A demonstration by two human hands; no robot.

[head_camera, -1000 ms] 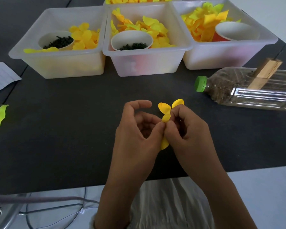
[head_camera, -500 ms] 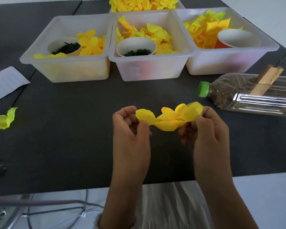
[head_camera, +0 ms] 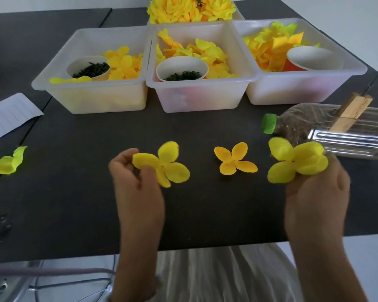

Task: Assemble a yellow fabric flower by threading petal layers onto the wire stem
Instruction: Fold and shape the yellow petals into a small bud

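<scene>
Head view: left hand (head_camera: 138, 184) pinches 1 petal layer (head_camera: 163, 164); right hand (head_camera: 316, 186) pinches another (head_camera: 297, 162); a 3rd (head_camera: 235, 161) lies on worktop (head_camera: 96, 192) at 12 o'clock between them. No wire stem visible; threading not yet begun.

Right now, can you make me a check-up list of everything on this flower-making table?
Surface: dark table, white edge nearest the person.
Job's things: one four-petal layer in the left hand, one in the right hand, a third petal layer lying flat between them. No wire stem seen.
Supplies: three clear bins of yellow petals, each with a paper cup; finished flowers behind.
Clutter: plastic bottle on its side with a wooden piece; loose petal scrap; lined paper.
Hands: both pinching petal layers.
Cables: grey cable below the table.
Surroundings: pale wall.
</scene>
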